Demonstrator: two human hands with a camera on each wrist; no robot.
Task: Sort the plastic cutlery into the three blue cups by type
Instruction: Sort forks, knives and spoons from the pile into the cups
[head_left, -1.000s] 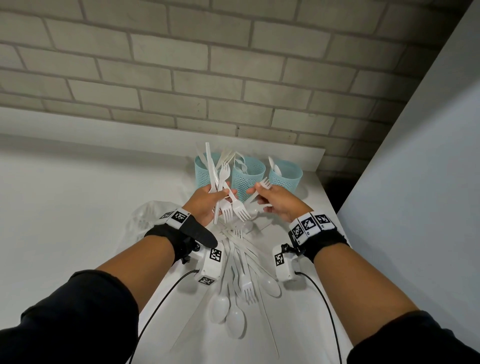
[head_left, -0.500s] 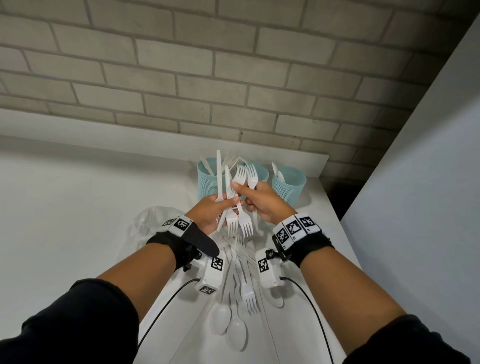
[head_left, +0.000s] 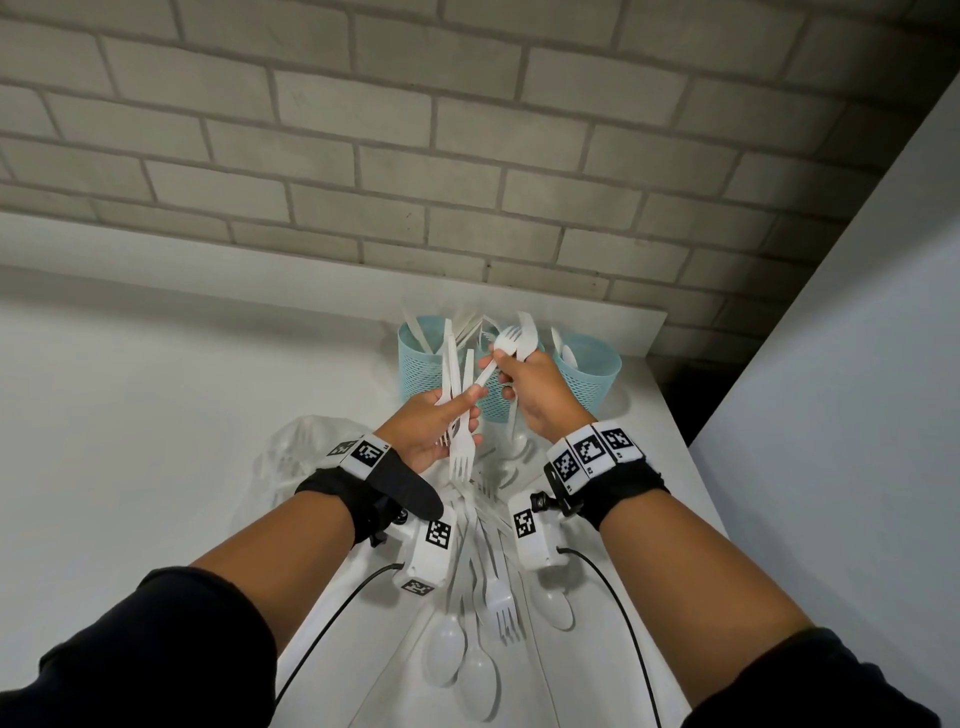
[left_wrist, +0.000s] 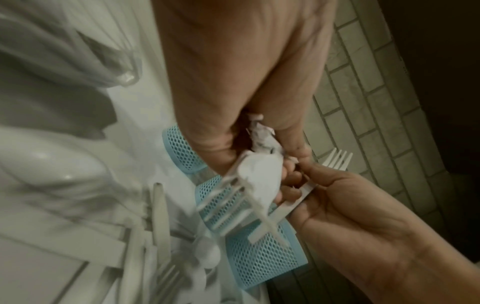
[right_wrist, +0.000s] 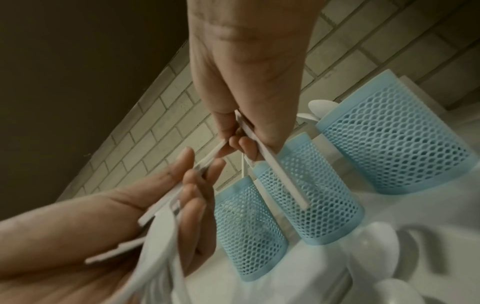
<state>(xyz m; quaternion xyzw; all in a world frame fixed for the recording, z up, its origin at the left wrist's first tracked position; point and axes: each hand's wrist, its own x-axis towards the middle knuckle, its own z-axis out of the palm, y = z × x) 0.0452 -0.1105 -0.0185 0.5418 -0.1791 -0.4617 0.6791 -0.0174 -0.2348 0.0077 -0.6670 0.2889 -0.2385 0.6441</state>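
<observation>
Head view showed the left hand (head_left: 423, 434) gripping light, bendy cutlery (head_left: 460, 415) while the right hand (head_left: 540, 387) pinched a fork (head_left: 506, 340) by its thin handle.

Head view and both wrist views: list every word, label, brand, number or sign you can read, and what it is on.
No readable words, brands or numbers.
Left wristband: black-and-white square marker codes, no letters.
Right wristband: same kind of codes; tiny print beside them, too small to read.
Wrist camera housings: marker codes only.
Blue cups, cutlery: no print visible.
</observation>
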